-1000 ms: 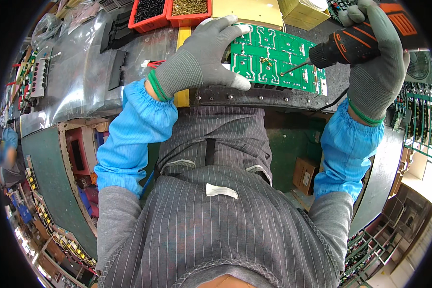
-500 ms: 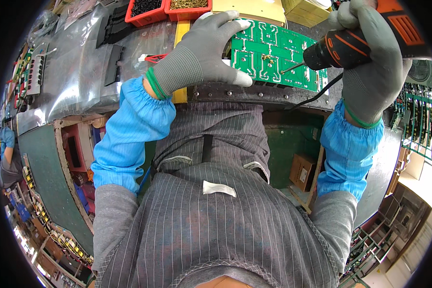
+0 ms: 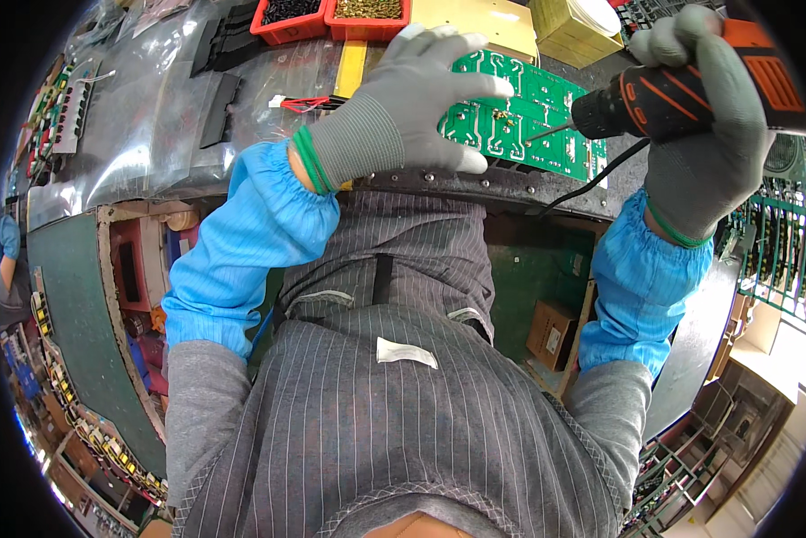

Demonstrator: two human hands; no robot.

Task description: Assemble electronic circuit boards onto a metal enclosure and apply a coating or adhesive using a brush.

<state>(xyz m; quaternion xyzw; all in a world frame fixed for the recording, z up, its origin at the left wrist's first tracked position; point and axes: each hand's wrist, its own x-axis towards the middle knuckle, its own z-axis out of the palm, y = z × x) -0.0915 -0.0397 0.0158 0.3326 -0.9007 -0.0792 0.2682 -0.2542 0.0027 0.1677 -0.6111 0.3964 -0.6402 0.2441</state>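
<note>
A green circuit board [image 3: 546,103] lies on the bench at its front edge. My right hand [image 3: 712,125], in a grey glove, is wrapped round an orange and black power screwdriver [image 3: 641,100]. Its long thin bit points left, with the tip at the middle of the board. Beside that tip sits a small heap of brass-coloured screws [image 3: 502,117] on the board. My left hand [image 3: 421,99], also gloved, spreads its fingers over the board's left end and grips nothing. Whether its fingertips touch the board I cannot tell.
Red bins, one of black parts [image 3: 286,18] and one of brass screws [image 3: 367,11], stand at the back. Right of them is a yellow box [image 3: 578,31]. A black cable [image 3: 600,175] hangs over the bench edge. Red wires [image 3: 309,103] lie left of my left hand.
My left hand's fingers have lifted and spread wider over the board's left end. The screwdriver tip stays near the same spot on the board. The whole view has shifted slightly.
</note>
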